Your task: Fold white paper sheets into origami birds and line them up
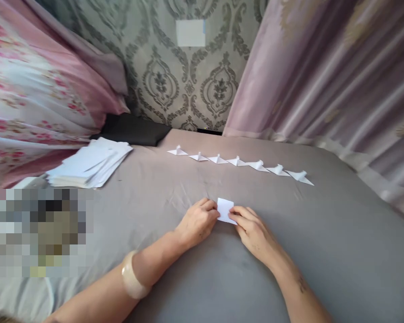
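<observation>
A small folded white paper [225, 209] lies on the grey bed sheet [323, 251] between my two hands. My left hand [198, 221], with a pale bangle on its wrist, has its fingers curled and pinched on the paper's left edge. My right hand [254, 229] presses its closed fingers on the paper's lower right edge. Beyond the hands, a row of several folded white paper figures [239, 162] stands in a line on the sheet.
A loose stack of white paper sheets [89, 163] lies at the left of the bed. A black cushion [131, 130] rests against the patterned wall. Pink floral fabric [30, 98] hangs at the left, and a mauve curtain [323, 72] at the right.
</observation>
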